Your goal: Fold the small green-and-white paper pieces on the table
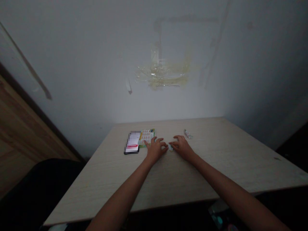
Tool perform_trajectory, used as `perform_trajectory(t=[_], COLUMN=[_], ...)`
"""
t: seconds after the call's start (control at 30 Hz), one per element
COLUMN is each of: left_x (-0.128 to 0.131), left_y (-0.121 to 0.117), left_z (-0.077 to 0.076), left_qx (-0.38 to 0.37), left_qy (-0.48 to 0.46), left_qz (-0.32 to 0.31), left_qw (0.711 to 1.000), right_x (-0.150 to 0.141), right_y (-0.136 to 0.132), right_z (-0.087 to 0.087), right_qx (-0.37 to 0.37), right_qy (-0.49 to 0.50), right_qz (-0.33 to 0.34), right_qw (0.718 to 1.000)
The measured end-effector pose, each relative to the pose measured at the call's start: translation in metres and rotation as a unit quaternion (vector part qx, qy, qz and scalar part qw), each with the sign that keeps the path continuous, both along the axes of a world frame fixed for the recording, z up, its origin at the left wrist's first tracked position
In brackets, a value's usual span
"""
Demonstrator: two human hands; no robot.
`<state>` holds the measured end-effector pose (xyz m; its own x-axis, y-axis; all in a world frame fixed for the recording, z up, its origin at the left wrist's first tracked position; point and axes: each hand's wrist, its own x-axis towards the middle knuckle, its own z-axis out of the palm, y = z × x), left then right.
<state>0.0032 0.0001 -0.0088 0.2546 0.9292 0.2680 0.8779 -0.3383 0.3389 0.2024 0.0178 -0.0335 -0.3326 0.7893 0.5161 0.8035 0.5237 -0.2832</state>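
Note:
My left hand (157, 149) is over the middle of the table, thumb and forefinger closed at the left edge of a small pale, patterned scrap (170, 148). Its other fingers spread toward a printed leaflet (146, 136) with rows of small coloured pictures. From the other side, my right hand (183, 148) pinches the same scrap. The fingers partly hide the scrap, so its exact kind is unclear. Beyond my right hand lies a crumpled, pale printed piece (188, 133), perhaps paper or plastic.
A phone (132, 148) with a lit, blurred-out screen lies against the leaflet's left side. The light wooden table (110, 176) meets a wall (96, 64) bearing old clear tape (163, 75). At the left stands a dark chair-like shape (48, 183). A small dark mark (277, 158) shows at the table's right.

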Motion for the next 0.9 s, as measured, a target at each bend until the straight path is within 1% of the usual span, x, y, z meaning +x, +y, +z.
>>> perform_trajectory(t=[0.23,0.57,0.77,0.9], left_x=[0.0,-0.001,-0.001,0.0], left_y=[-0.002,-0.002,-0.001,-0.002], left_z=[0.001,-0.001,-0.003,-0.001], left_qx=[-0.002,-0.002,0.006,0.001], left_qy=[-0.003,-0.003,-0.005,-0.002], left_qz=[-0.001,-0.003,0.001,0.003], left_qw=[1.0,1.0,1.0,1.0], right_x=[0.0,-0.004,-0.002,-0.001], right_y=[-0.001,0.0,0.002,0.002], right_z=[0.002,0.011,0.01,0.007], right_qx=[-0.006,-0.023,-0.024,-0.021], right_qy=[0.0,-0.013,-0.003,0.007], right_qz=[-0.006,-0.027,-0.016,-0.009], right_qw=[1.0,0.999,1.0,1.0])
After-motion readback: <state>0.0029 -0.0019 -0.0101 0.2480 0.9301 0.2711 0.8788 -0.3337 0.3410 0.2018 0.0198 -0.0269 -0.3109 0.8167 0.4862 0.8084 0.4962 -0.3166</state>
